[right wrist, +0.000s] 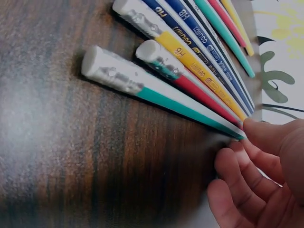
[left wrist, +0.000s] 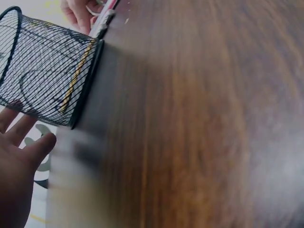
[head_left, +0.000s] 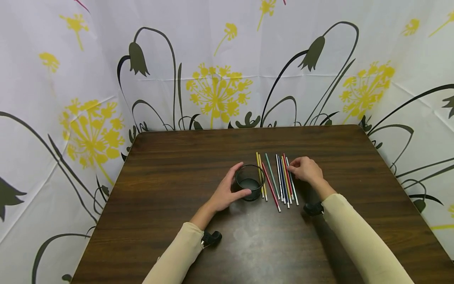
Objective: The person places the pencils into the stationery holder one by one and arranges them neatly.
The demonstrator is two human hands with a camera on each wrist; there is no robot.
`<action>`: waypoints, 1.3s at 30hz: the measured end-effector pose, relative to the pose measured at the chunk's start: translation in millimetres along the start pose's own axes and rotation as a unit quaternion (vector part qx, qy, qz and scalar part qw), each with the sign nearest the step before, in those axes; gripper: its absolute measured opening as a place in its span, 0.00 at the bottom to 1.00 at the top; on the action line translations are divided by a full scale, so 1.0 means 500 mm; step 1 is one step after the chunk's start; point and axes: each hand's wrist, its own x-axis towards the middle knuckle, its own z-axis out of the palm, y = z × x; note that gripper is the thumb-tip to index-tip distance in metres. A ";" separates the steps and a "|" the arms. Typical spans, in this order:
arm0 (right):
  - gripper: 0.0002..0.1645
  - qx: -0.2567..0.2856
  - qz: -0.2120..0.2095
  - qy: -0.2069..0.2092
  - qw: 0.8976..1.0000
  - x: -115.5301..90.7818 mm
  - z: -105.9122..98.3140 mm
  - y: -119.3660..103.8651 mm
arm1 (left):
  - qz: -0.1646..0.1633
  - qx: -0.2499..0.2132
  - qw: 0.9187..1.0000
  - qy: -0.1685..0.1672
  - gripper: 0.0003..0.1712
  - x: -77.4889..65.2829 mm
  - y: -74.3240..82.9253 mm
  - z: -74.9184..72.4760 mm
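A black wire-mesh pencil cup [head_left: 256, 195] stands upright on the table, left of a row of pencils. My left hand [head_left: 224, 192] is at the cup's left side, thumb in front and fingers spread behind; in the left wrist view the fingertips lie right at the mesh wall [left wrist: 52, 66]. My right hand [head_left: 306, 169] is at the far end of the rightmost pencil, a green-and-white one [right wrist: 175, 107] with a white eraser. Thumb and index finger pinch its tip, the other fingers loosely bent. Beside it lie a red pencil [right wrist: 194, 88] and a yellow pencil [right wrist: 190, 57].
Several more pencils, among them blue ones [right wrist: 185, 16], a teal one [head_left: 270, 169] and a red one [head_left: 272, 185], lie roughly parallel between cup and right hand, erasers toward me. The dark wooden table [head_left: 170, 177] ends at a flower-patterned curtain [head_left: 227, 47].
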 end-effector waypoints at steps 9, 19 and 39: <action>0.18 -0.005 0.014 -0.001 1.000 0.002 0.001 -0.002 | 0.021 -0.024 0.999 0.010 0.50 0.011 -0.008 0.015; 0.18 -0.051 0.050 -0.013 0.997 -0.004 -0.012 -0.018 | 0.009 -0.021 1.000 0.004 0.48 0.007 0.001 0.017; 0.17 -0.077 0.036 0.031 0.996 -0.009 -0.029 -0.023 | 0.001 -0.020 1.000 -0.007 0.48 0.006 -0.003 0.024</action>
